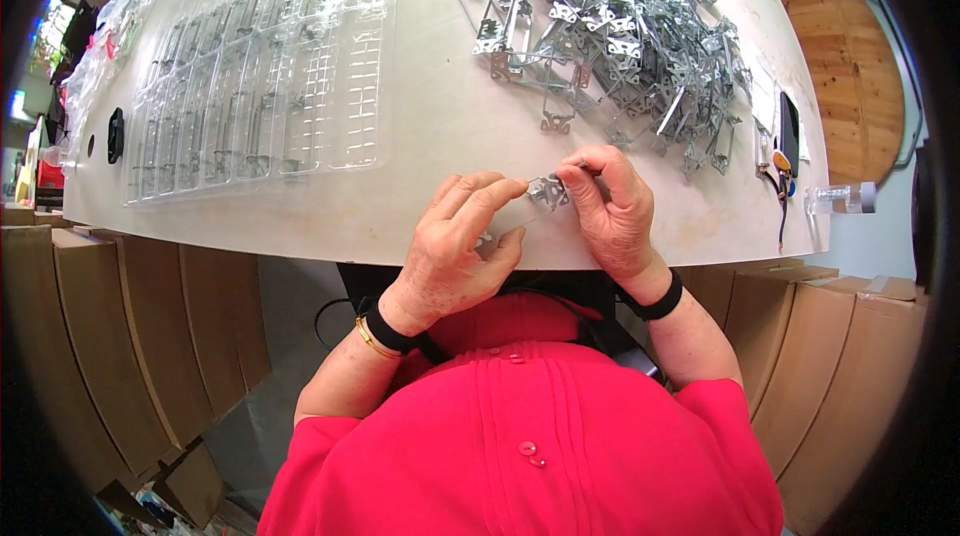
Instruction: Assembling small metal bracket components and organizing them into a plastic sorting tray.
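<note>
Fingers [490, 208] of the left hand [450, 244] curl, forefinger tip at the left edge of a small metal bracket [549, 194], thumb apart below it; whether they grip anything between them, cannot tell; right hand [615, 214] has thumb and forefinger pinched together at the bracket's right side, other fingers folded in; bracket sits between the two hands, over the near edge of a white table [440, 116].

Beyond the right hand: a loose metal piece [556, 123], lying near the edge of a large tangled heap [640, 31] of similar metal parts; to the left, a clear plastic tray [368, 151] with rows of compartments, many holding small metal pieces; further left, a small black object [116, 136]; at the right end, an orange-handled tool [781, 162] and a clear cylinder [835, 199], the latter lying on its side.

Outward again: black bands on both wrists; red shirt [520, 416]; cardboard boxes [150, 336] standing on both sides below the table.
</note>
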Action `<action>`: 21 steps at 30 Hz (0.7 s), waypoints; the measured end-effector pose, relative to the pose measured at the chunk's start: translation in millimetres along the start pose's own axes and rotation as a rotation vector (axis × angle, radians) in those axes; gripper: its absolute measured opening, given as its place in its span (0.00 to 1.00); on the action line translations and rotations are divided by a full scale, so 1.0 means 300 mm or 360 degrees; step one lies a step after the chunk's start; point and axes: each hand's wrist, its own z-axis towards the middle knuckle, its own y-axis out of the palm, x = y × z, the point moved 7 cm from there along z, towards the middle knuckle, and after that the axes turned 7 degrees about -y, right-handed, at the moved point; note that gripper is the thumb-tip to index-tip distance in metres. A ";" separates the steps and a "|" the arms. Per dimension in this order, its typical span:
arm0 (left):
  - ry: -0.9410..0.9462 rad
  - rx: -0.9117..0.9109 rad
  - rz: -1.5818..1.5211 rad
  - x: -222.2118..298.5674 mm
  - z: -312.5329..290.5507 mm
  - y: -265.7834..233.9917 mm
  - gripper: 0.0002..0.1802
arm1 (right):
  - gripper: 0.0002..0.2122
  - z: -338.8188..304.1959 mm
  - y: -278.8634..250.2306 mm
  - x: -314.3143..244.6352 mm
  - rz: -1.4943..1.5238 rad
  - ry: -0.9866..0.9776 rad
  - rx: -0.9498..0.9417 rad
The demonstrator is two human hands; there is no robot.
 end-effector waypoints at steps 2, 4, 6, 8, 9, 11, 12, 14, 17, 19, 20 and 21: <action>-0.0011 -0.0003 -0.0001 -0.001 0.000 0.001 0.28 | 0.06 0.000 0.001 0.004 -0.0019 -0.0008 0.0008; -0.0020 0.0000 -0.0002 -0.003 0.000 -0.001 0.28 | 0.07 0.000 0.005 0.008 -0.0013 0.0025 0.0000; 0.0044 0.0022 0.0037 0.004 0.001 -0.005 0.29 | 0.07 0.001 0.009 0.010 -0.0001 0.0038 -0.0003; 0.0036 0.0013 0.0018 0.003 -0.001 -0.002 0.29 | 0.08 -0.007 0.009 0.019 -0.0007 0.0081 -0.0022; 0.0012 -0.0011 -0.0010 0.001 -0.004 0.000 0.29 | 0.07 -0.008 0.006 0.013 0.0000 0.0092 -0.0030; 0.0011 -0.0008 -0.0008 0.002 -0.001 -0.001 0.29 | 0.07 -0.007 0.000 0.010 -0.0002 0.0034 0.0001; -0.0005 -0.0021 -0.0031 0.000 -0.004 0.004 0.29 | 0.06 -0.008 0.001 0.009 -0.0021 0.0003 0.0024; -0.0017 -0.0014 -0.0027 0.000 -0.004 0.003 0.28 | 0.06 0.008 0.003 -0.012 -0.0025 -0.0054 0.0041; -0.0032 -0.0002 -0.0022 0.000 -0.005 0.002 0.29 | 0.05 0.013 0.004 -0.027 -0.0083 -0.0141 -0.0011; -0.0052 -0.0035 -0.0037 -0.004 -0.006 0.005 0.28 | 0.05 0.002 0.004 -0.004 -0.0047 -0.0029 -0.0036; -0.0048 -0.0030 -0.0030 -0.003 -0.005 0.003 0.28 | 0.05 0.001 0.000 -0.007 -0.0043 -0.0037 -0.0033; -0.0053 -0.0035 -0.0027 -0.004 -0.006 0.004 0.28 | 0.05 -0.001 0.000 -0.001 -0.0001 0.0024 -0.0057</action>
